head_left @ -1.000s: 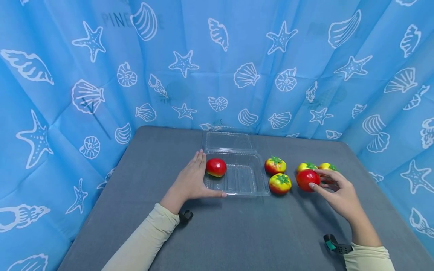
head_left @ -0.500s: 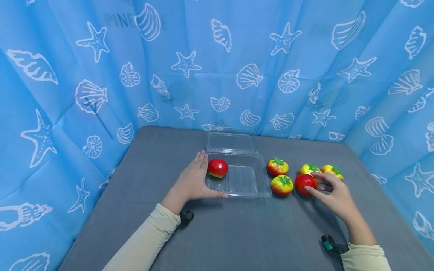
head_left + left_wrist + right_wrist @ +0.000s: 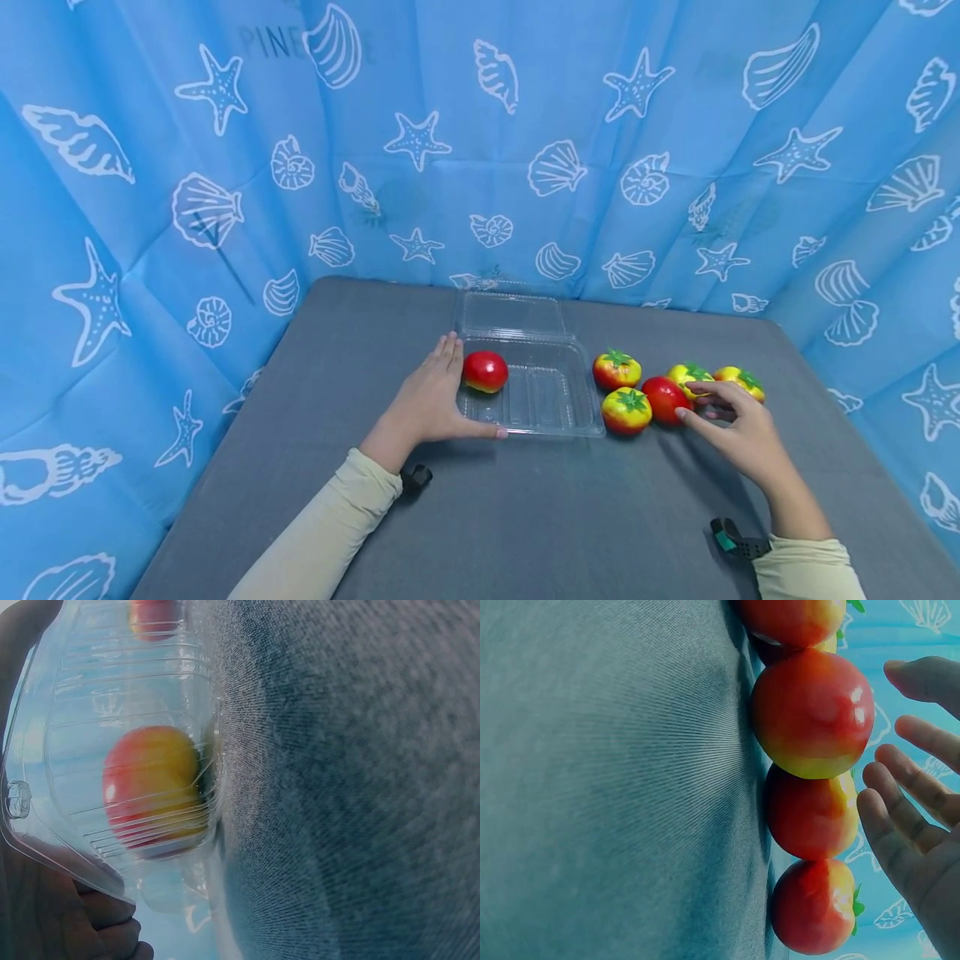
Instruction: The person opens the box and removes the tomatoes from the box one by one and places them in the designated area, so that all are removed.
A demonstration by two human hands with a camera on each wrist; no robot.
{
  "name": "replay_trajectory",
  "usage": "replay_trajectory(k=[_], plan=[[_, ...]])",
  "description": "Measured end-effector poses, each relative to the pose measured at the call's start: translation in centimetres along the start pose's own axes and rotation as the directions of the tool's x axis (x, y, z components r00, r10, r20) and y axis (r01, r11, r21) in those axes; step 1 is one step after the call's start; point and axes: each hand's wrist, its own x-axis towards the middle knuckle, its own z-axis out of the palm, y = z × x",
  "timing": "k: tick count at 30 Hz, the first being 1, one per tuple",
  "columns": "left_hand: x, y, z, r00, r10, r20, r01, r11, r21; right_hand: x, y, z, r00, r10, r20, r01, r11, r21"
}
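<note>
A red tomato (image 3: 486, 372) with some yellow lies in the left part of a clear plastic container (image 3: 551, 392), whose lid (image 3: 510, 315) is folded back. My left hand (image 3: 427, 396) rests against the container's left side with straight fingers, its thumb along the front edge. Another tomato (image 3: 666, 402) sits red side up on the table, beside a yellow-topped tomato (image 3: 627, 411). Just right of it is my right hand (image 3: 738, 429); in the right wrist view its fingers (image 3: 911, 802) are spread, apart from the nearest tomato (image 3: 814, 712).
Behind stands another tomato (image 3: 617, 369) near the container's right side. Two more, a tomato (image 3: 690, 377) and a tomato (image 3: 738, 383), lie beyond my right hand. The grey table (image 3: 570, 517) meets a blue shell-patterned curtain (image 3: 465, 192) at the back.
My right hand has moved the red-side-up tomato left and down, beside the yellow-topped ones, and let go of it. My left hand stays at the container.
</note>
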Motion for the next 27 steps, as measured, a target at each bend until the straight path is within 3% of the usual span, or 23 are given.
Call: replay_trajectory(k=[7,17,27], plan=[[0.0,0.0,0.0,1.0,0.011,-0.012,-0.011,1.0,-0.002,0.1,-0.4,-0.1,1.0,-0.017,-0.005,0.017,1.0,-0.001],[0.0,0.1,-0.1,1.0,-0.002,-0.003,0.002,1.0,-0.004,1.5,-3.0,0.1,0.999,-0.021,0.04,0.02,1.0,0.018],[0.0,0.0,0.1,1.0,0.01,-0.015,-0.01,1.0,-0.004,3.8,-6.2,2.8,0.994,-0.097,0.059,0.091,0.992,0.085]])
